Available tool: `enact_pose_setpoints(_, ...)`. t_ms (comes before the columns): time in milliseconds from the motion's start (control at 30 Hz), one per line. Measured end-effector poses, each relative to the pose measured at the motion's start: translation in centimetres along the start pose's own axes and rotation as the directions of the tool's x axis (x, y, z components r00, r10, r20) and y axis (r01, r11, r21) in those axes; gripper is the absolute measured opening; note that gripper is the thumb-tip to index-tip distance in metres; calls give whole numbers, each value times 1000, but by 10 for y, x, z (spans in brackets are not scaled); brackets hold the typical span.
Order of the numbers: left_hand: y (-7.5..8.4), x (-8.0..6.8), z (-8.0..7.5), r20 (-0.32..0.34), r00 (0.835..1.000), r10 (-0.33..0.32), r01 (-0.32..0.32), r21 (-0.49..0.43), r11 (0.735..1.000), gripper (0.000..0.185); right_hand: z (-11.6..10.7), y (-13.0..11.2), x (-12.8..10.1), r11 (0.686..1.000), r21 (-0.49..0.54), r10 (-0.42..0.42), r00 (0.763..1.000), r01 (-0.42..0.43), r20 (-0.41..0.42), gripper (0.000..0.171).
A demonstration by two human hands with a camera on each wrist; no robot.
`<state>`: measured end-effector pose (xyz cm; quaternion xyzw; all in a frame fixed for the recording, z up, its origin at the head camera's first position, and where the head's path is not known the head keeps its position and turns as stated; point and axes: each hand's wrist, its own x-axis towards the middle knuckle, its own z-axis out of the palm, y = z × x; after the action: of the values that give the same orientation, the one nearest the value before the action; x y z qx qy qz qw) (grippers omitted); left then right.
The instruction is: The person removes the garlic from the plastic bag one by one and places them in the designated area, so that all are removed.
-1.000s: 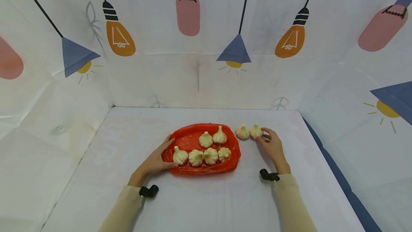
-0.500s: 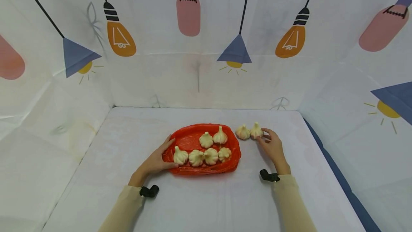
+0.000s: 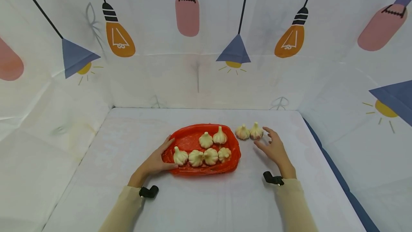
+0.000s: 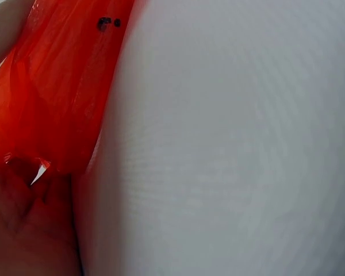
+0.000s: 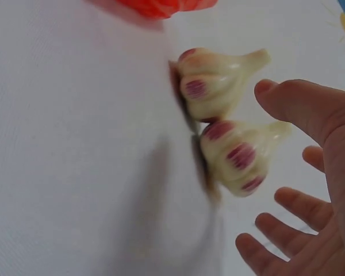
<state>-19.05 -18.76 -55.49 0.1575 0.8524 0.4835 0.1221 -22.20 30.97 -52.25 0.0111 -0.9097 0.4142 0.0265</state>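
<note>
our left hand (image 3: 156, 160) rests flat on the near-left rim of the red tray (image 3: 190, 139), steadying it; six garlic bulbs (image 3: 210, 156) sit inside. our right hand (image 3: 273, 148) hovers with fingers spread, holding nothing, just beside two loose garlic bulbs (image 3: 249, 132) on the table (image 3: 128, 131). we judge pickup is next: close round the nearer bulb.
</note>
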Motion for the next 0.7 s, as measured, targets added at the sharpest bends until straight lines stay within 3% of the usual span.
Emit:
enact_pose_setpoints(367,2,-1,-1,0,1000,-13,13,16,1000,112,-10,-34,-10,998,-64,-11,998,15,58,97)
enact_pose_setpoints(700,2,0,-1,10,1000,-13,13,16,1000,110,1,-78,-12,997,8,-75,992,75,105,94)
